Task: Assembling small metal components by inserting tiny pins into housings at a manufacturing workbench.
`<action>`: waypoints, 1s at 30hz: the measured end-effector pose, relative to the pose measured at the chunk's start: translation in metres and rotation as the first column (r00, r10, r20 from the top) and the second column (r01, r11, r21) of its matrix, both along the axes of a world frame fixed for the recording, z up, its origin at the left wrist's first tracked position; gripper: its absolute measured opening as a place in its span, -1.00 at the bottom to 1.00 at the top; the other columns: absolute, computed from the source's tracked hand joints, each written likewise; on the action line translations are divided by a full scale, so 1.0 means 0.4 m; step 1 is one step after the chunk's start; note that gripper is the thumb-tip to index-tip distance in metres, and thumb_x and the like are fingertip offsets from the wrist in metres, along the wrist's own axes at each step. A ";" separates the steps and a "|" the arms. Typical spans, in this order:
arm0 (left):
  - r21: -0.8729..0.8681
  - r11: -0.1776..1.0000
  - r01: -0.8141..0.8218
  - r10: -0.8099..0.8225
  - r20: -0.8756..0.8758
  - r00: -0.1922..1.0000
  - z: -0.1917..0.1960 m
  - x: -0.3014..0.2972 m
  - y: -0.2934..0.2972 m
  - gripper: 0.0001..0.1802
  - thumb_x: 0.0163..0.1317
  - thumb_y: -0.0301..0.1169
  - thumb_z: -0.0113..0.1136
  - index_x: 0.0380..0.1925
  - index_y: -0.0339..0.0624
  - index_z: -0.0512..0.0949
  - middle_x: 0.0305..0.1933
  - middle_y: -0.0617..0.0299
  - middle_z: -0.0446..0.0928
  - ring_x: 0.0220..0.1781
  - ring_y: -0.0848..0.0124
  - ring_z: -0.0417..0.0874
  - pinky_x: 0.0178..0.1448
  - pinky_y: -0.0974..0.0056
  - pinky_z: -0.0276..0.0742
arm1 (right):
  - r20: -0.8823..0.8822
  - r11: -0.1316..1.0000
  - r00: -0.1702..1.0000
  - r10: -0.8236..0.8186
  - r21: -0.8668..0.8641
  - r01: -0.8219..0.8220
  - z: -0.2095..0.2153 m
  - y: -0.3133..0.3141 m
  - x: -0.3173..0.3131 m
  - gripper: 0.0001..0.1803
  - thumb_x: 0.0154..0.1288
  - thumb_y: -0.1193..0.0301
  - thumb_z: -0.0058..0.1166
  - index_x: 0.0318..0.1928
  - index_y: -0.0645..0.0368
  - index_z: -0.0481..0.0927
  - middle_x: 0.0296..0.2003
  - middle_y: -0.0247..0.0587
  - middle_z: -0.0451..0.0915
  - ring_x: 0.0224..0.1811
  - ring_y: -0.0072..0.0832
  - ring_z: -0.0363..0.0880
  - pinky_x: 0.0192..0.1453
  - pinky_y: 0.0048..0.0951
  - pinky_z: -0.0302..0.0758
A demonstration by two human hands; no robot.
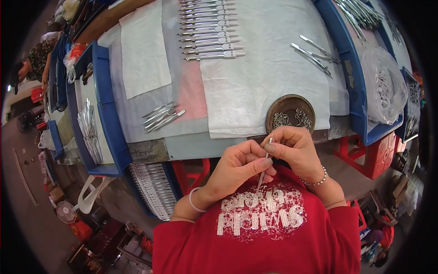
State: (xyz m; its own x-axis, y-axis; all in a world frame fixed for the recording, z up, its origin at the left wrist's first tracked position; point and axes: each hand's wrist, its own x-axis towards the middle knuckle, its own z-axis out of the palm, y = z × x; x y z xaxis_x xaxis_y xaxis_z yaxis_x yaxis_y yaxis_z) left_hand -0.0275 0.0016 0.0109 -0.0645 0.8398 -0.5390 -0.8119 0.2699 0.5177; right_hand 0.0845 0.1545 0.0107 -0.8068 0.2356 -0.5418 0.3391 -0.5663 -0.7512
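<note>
Pinching a thin metal stick (pixel 263 170) tight in both my left hand (pixel 237 165) and right hand (pixel 295 148), I think a tiny piece from the brown bowl (pixel 290 114) goes on next.

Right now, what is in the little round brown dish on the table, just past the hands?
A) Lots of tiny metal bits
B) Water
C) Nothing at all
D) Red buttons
A: the round brown dish holds a scatter of small silvery metal pieces, lying just beyond the left hand and right hand, which pinch a thin metal tool between them.
</note>
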 end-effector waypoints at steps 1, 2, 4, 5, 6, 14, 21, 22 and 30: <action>-0.002 1.000 -0.007 0.007 0.007 1.000 -0.003 -0.001 0.001 -0.92 0.34 -0.53 0.06 -0.22 -0.28 0.41 -0.32 0.05 0.62 -0.27 0.37 0.69 -0.14 0.30 0.67 | 0.007 1.000 1.000 0.005 0.004 -0.005 -0.002 0.001 -0.004 -0.90 0.25 0.51 0.17 -0.29 0.32 0.60 -0.41 -0.31 0.63 -0.35 -0.68 0.57 -0.25 -0.65 0.53; -0.004 1.000 -0.015 0.015 0.013 1.000 -0.006 -0.001 0.002 -0.93 0.34 -0.53 0.06 -0.22 -0.28 0.40 -0.32 0.04 0.62 -0.27 0.36 0.69 -0.14 0.30 0.67 | 0.004 1.000 1.000 0.004 0.006 -0.004 -0.003 0.004 -0.008 -0.89 0.25 0.50 0.17 -0.29 0.32 0.60 -0.41 -0.32 0.63 -0.36 -0.69 0.57 -0.26 -0.66 0.52; 0.005 0.999 -0.034 0.034 0.024 0.999 -0.009 -0.002 0.004 -0.90 0.34 -0.51 0.07 -0.21 -0.30 0.40 -0.29 0.08 0.61 -0.24 0.41 0.67 -0.12 0.35 0.62 | -0.002 1.000 1.000 0.002 0.011 -0.002 -0.007 0.006 -0.016 -0.88 0.25 0.49 0.18 -0.29 0.32 0.61 -0.42 -0.33 0.63 -0.38 -0.71 0.55 -0.29 -0.67 0.50; 0.010 0.999 -0.045 0.045 0.027 0.999 -0.010 -0.002 0.006 -0.89 0.35 -0.50 0.07 -0.21 -0.31 0.40 -0.28 0.10 0.60 -0.23 0.43 0.66 -0.11 0.37 0.60 | -0.006 1.000 1.000 0.002 0.016 -0.002 -0.008 0.009 -0.019 -0.88 0.25 0.49 0.18 -0.29 0.32 0.61 -0.42 -0.34 0.62 -0.39 -0.72 0.54 -0.31 -0.68 0.48; 0.010 0.999 -0.051 0.050 0.020 0.999 -0.012 -0.002 0.007 -0.89 0.35 -0.51 0.07 -0.20 -0.31 0.39 -0.28 0.11 0.60 -0.22 0.43 0.66 -0.10 0.37 0.60 | -0.010 1.000 1.000 -0.002 0.018 0.002 -0.010 0.010 -0.022 -0.88 0.24 0.49 0.19 -0.29 0.32 0.61 -0.43 -0.35 0.62 -0.40 -0.73 0.53 -0.32 -0.69 0.47; 0.025 0.997 -0.079 0.080 -0.019 0.997 -0.029 -0.009 0.020 -0.93 0.34 -0.56 0.03 -0.21 -0.29 0.39 -0.23 0.06 0.58 -0.18 0.36 0.67 -0.08 0.25 0.67 | -0.005 0.998 1.000 0.029 0.048 -0.028 -0.014 0.030 -0.045 -0.86 0.25 0.44 0.20 -0.31 0.30 0.61 -0.49 -0.40 0.59 -0.45 -0.76 0.48 -0.38 -0.70 0.41; 0.024 0.992 -0.121 0.120 0.008 0.993 -0.033 -0.013 0.030 -0.92 0.35 -0.54 0.03 -0.20 -0.30 0.41 -0.20 0.08 0.56 -0.22 0.37 0.66 -0.14 0.27 0.67 | 0.003 0.999 1.000 0.023 0.044 -0.024 -0.007 0.034 -0.058 -0.85 0.26 0.43 0.19 -0.29 0.30 0.60 -0.49 -0.38 0.58 -0.46 -0.75 0.49 -0.39 -0.68 0.43; 0.021 0.992 -0.126 0.126 -0.003 0.992 -0.030 -0.013 0.032 -0.92 0.36 -0.53 0.02 -0.20 -0.30 0.41 -0.24 0.09 0.57 -0.26 0.38 0.66 -0.17 0.30 0.66 | 0.008 0.999 0.999 0.033 0.025 -0.033 -0.005 0.036 -0.057 -0.85 0.27 0.44 0.18 -0.27 0.30 0.60 -0.48 -0.38 0.58 -0.45 -0.75 0.49 -0.38 -0.68 0.43; -0.002 0.969 -0.247 0.243 -0.170 0.955 0.001 -0.033 -0.005 -0.91 0.36 -0.47 0.04 -0.24 -0.23 0.37 -0.53 0.32 0.45 -0.52 0.62 0.42 -0.45 0.52 0.34 | -0.037 0.342 0.989 -0.146 0.936 0.086 -0.007 0.189 -0.066 -0.85 0.24 0.58 0.05 -0.17 0.30 0.57 -0.34 -0.28 0.57 -0.37 -0.62 0.49 -0.28 -0.56 0.41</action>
